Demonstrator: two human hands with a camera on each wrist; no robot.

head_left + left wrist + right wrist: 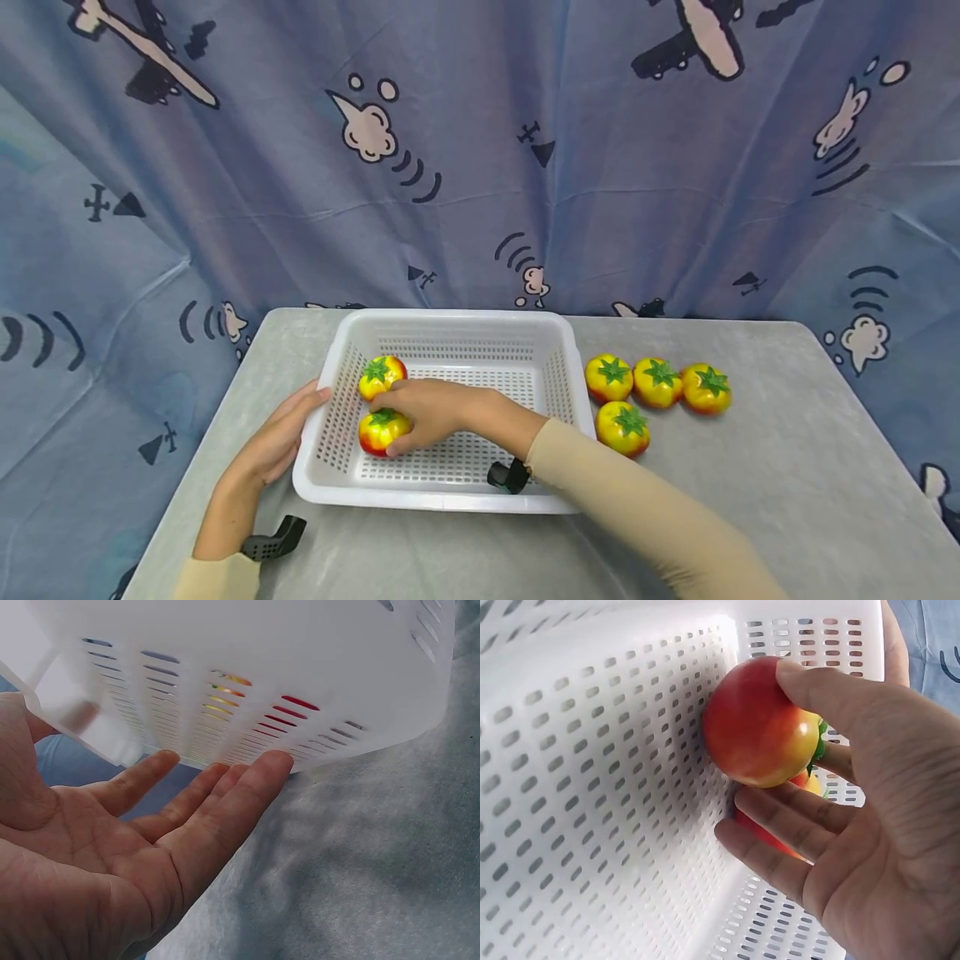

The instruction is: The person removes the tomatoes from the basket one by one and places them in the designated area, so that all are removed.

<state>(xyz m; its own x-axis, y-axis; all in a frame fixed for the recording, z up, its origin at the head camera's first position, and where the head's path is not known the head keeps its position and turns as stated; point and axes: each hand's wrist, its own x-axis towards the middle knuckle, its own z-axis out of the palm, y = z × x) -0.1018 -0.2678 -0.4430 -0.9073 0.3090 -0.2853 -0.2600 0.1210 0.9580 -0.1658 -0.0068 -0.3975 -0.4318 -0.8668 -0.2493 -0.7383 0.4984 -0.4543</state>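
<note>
My right hand reaches into a white plastic basket and holds a shiny red-and-yellow tomato with a green star-shaped top. In the right wrist view, the thumb lies on one side of this tomato, with fingers behind and below it, close over the perforated floor. A second tomato sits just behind it in the basket, partly covered by the fingers in the right wrist view. At the basket's left side, my left hand grips the rim, thumb over the edge and fingers along the outer wall.
Outside the basket's right wall lie several more tomatoes: a row at the back and one nearer tomato. All rest on a grey table. A blue patterned curtain hangs behind it. Each wrist wears a black camera mount.
</note>
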